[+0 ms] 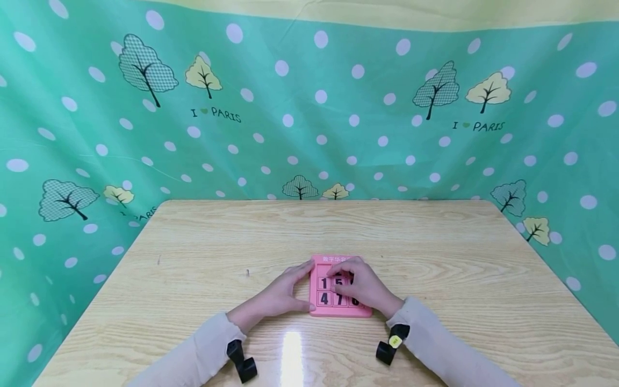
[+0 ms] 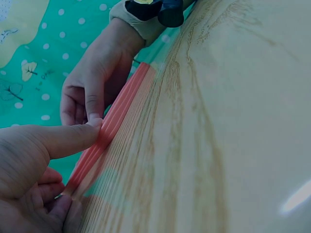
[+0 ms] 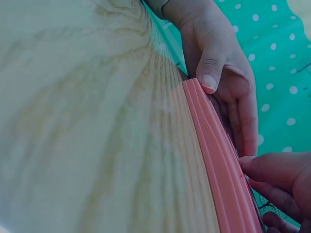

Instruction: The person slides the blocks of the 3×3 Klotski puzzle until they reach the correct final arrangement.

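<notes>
A pink number slide puzzle [image 1: 338, 313] lies flat on the table, its black-numbered tiles showing 1, 5, 4 and 7; others are partly covered. My left hand [image 1: 285, 290] holds the frame's left side, thumb near the lower corner and fingers along the upper part. Over the tiles, my right hand [image 1: 360, 282] reaches in from the right, with bent index finger and thumb touching them around the middle and top rows. In the left wrist view the pink edge [image 2: 116, 116] runs between both hands. The right wrist view shows the frame's side [image 3: 218, 160] and the left thumb [image 3: 210, 80] at its corner.
The wood-grain table [image 1: 217, 231] extends around the puzzle. Behind it hangs a green dotted curtain [image 1: 300, 145] with printed trees. Black wrist cameras [image 1: 242, 360] are strapped to both sleeves. A bright light reflection [image 1: 292, 357] shows near the front.
</notes>
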Demonstrator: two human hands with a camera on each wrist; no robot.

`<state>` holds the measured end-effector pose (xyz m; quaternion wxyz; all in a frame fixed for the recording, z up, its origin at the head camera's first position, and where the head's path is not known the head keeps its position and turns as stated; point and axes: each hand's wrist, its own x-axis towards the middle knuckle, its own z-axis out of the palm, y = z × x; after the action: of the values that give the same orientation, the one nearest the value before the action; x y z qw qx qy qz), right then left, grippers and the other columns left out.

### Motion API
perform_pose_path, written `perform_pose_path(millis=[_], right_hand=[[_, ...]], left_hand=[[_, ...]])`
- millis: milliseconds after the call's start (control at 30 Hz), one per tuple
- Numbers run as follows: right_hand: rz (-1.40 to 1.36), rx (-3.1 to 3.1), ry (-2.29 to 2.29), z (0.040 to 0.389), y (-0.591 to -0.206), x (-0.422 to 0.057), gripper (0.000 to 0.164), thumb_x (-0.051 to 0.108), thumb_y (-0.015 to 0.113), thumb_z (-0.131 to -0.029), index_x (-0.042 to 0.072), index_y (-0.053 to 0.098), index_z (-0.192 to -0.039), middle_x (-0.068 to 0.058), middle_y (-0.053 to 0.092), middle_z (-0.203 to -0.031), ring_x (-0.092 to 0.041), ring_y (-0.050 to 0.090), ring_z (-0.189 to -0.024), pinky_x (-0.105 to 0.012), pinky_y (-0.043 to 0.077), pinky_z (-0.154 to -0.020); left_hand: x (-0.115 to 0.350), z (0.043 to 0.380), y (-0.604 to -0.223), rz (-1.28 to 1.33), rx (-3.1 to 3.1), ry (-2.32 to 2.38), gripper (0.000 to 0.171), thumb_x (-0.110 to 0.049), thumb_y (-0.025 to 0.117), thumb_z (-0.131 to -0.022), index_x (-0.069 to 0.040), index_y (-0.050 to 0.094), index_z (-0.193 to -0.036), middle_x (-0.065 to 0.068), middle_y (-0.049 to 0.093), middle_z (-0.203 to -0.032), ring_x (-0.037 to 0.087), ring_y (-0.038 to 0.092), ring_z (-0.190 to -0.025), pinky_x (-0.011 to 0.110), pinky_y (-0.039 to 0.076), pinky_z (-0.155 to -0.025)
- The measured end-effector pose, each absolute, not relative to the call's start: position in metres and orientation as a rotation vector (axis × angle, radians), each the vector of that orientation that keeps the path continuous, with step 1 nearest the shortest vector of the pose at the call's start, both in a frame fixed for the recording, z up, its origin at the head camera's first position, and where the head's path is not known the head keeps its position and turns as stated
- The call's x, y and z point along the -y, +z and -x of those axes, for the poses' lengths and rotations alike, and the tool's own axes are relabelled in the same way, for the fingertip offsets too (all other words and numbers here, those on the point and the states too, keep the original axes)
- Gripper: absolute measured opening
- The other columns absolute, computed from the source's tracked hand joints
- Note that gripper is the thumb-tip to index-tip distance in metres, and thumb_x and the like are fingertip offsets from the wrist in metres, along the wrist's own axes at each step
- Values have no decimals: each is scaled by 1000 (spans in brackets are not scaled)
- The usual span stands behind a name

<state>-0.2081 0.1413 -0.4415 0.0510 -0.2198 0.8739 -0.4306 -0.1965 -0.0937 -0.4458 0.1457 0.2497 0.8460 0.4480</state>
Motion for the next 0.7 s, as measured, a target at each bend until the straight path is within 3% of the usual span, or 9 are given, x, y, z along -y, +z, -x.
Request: perform_pose_path(millis=[700], right_hand=[[537,-2727,-1356,217,-441,-134,25,6,73,-78,17,72,-100,3,61,-99,-15,49,-94,-32,45,-82]], left_hand=[[95,197,-446,-744,-2438,1290,93,-26,79,-74,-7,26,-148,6,24,-155,30,22,-140,52,19,-113]])
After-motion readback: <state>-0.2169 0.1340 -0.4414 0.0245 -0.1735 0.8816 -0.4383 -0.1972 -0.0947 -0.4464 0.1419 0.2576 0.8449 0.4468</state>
